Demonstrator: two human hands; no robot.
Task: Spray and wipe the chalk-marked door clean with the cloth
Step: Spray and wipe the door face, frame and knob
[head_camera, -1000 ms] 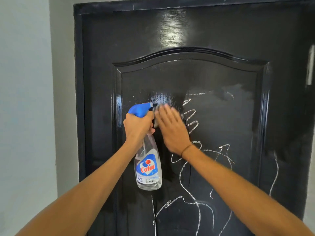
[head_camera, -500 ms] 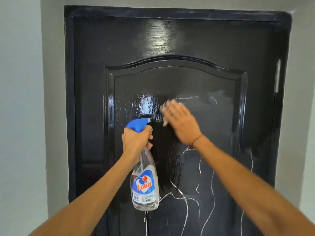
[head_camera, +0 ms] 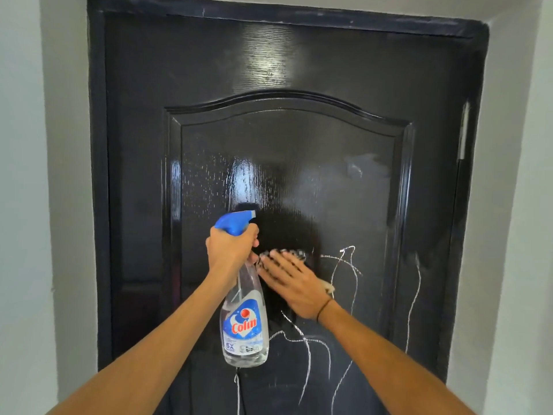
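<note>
- This was the wiping step, I'd say: the right hand (head_camera: 294,284) was pressed flat on the black door (head_camera: 299,70) with its fingers (head_camera: 276,263) straight and spread over a checked cloth (head_camera: 294,253).
- The cloth was sandwiched between palm and door, only peeking out past the fingertips, plus a pale corner by the wrist, just right of the Colin spray bottle (head_camera: 244,319).
- The left hand (head_camera: 232,250) was clenched round the bottle's neck under the blue trigger head (head_camera: 235,222), nozzle facing the door. Couldn't tell if a finger was on the trigger.
- Above the bottle the door panel looked wet and shiny, with droplets and no chalk to speak of.
- Chalk scribbles (head_camera: 344,265) sat right of the bottle and below it, so roughly half done by my guess.
- Next move probably calls for dragging the cloth right and down over those lines, maybe another squirt first.
</note>
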